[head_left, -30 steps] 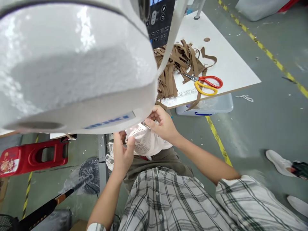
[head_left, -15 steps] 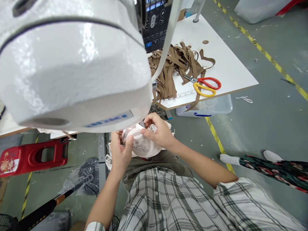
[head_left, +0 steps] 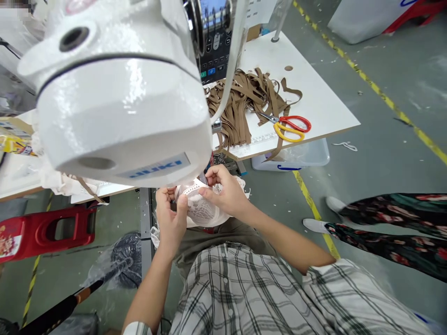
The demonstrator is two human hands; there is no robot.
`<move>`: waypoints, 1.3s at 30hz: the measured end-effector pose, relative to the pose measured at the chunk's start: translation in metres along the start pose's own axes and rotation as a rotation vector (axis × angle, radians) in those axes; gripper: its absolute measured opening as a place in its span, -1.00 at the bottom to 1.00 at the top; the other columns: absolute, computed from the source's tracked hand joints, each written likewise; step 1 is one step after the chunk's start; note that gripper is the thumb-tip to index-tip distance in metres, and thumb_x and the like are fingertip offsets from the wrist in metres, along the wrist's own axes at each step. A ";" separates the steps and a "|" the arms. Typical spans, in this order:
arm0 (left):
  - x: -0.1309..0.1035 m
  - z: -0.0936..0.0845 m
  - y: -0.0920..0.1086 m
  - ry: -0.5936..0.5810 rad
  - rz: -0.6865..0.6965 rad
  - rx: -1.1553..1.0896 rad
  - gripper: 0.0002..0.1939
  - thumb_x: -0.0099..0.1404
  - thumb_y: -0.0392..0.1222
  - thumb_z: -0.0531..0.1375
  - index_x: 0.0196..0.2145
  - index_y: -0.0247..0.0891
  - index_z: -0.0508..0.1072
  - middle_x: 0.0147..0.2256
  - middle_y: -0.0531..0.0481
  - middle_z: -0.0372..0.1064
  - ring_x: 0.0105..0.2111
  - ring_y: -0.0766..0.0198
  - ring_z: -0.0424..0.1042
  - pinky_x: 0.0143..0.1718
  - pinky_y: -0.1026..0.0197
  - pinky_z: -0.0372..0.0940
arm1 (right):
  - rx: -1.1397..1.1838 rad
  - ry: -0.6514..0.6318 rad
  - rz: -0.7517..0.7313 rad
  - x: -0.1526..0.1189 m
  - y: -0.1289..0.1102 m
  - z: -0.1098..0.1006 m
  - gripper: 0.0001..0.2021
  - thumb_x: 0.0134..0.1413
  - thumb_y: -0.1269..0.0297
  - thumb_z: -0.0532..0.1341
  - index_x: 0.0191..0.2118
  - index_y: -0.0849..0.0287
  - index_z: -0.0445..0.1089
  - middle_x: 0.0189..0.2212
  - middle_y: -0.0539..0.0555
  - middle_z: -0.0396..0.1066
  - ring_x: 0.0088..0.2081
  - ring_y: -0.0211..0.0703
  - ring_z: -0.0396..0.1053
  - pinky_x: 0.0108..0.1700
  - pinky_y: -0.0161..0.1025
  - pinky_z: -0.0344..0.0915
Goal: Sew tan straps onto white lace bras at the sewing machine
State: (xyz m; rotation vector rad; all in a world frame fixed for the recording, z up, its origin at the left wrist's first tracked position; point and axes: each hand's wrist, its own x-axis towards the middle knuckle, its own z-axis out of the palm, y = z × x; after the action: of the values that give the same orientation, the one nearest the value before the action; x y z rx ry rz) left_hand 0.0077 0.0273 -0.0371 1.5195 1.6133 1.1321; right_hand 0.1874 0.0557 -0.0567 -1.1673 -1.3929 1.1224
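Observation:
A white lace bra, its rounded cup facing me, is held under the front of a white JUKI sewing machine head. My left hand pinches its left edge, thumb on top and fingers beneath. On the right side, my right hand grips the upper edge between thumb and fingers, close to the lit needle area. The machine head hides the needle itself. White straps and lace edging hang out beside both hands.
Brown elastic strips lie heaped on the white table beside scissors with red and yellow handles. Below is a clear plastic bin. A red stool stands left. Another person's legs are at the right.
My view has shifted, so the machine head shows farther right and the table farther left. The other person's legs have moved. Both hands keep their grip on the bra.

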 end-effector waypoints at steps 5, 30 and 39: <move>-0.014 0.003 0.006 0.008 0.077 0.023 -0.64 0.36 0.07 0.18 -0.07 -0.24 0.29 -0.21 -0.04 0.25 -0.25 0.25 0.35 -0.24 0.22 0.29 | 0.083 -0.043 0.134 -0.008 -0.007 -0.005 -0.62 0.04 0.06 0.34 -0.12 0.12 0.27 -0.32 -0.03 0.31 -0.33 -0.26 0.30 -0.28 -0.28 0.27; -0.039 0.042 0.058 -0.427 -0.392 -0.793 -0.71 0.28 0.08 0.23 -0.35 -0.22 0.46 -0.21 -0.07 0.41 -0.17 0.20 0.40 -0.13 0.15 0.37 | -0.169 -0.121 0.063 -0.077 -0.022 -0.066 -0.86 0.11 0.26 0.27 -0.23 0.11 0.57 -0.32 0.02 0.55 -0.29 -0.16 0.47 -0.23 -0.25 0.33; -0.071 0.025 0.032 -0.233 0.036 -0.533 -0.44 0.31 0.14 0.14 -0.68 -0.22 0.10 -0.45 -0.04 0.17 -0.35 0.18 0.28 -0.27 0.04 0.31 | -0.692 0.258 -0.472 -0.086 -0.003 -0.070 -0.82 0.18 0.34 0.13 -0.41 0.04 0.42 -0.64 -0.01 0.30 -0.56 -0.20 0.24 -0.45 -0.21 0.11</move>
State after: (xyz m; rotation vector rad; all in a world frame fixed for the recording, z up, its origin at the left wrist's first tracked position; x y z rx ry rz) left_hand 0.0530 -0.0404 -0.0261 1.2690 1.0246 1.2295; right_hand 0.2630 -0.0250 -0.0556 -1.2893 -1.7800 0.1374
